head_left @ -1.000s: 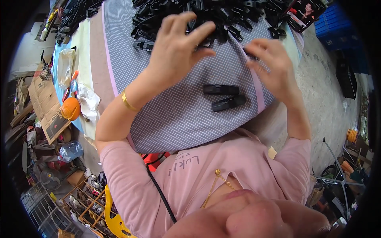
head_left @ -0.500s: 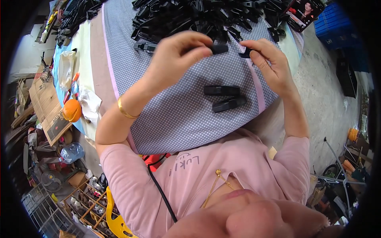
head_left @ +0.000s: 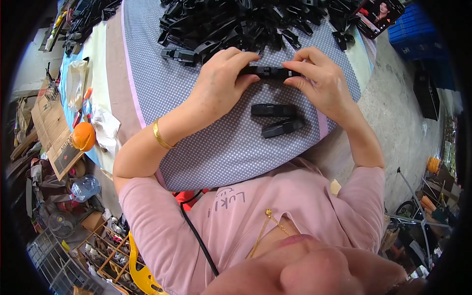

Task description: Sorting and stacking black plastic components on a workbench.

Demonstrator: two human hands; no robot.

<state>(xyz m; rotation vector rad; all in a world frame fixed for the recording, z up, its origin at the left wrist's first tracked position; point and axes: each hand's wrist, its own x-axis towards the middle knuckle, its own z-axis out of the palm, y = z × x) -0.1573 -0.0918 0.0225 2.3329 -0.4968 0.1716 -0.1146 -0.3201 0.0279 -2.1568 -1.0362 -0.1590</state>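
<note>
Between my two hands a long black plastic part (head_left: 271, 72) is held level above the dotted tablecloth. My left hand (head_left: 222, 77) pinches its left end between thumb and fingers. The right end sits in the pinch of my right hand (head_left: 314, 74). Whether it is one piece or two joined pieces I cannot tell. Just nearer to me, two similar black plastic pieces, an upper one (head_left: 273, 109) and a lower, slightly tilted one (head_left: 282, 128), lie close together on the cloth. Beyond my hands spreads a large heap of black plastic parts (head_left: 231, 27).
Another black pile (head_left: 93, 19) lies at the far left. Along the left edge are an orange ball-like object (head_left: 84, 136), a crumpled white bag (head_left: 105, 125) and a cardboard sheet (head_left: 54, 132). A blue crate (head_left: 415, 32) stands at the far right beside a printed box (head_left: 378, 17).
My hands have come together. The separate black pieces they held apart now meet end to end in one line between them. The two pieces on the cloth have stayed put.
</note>
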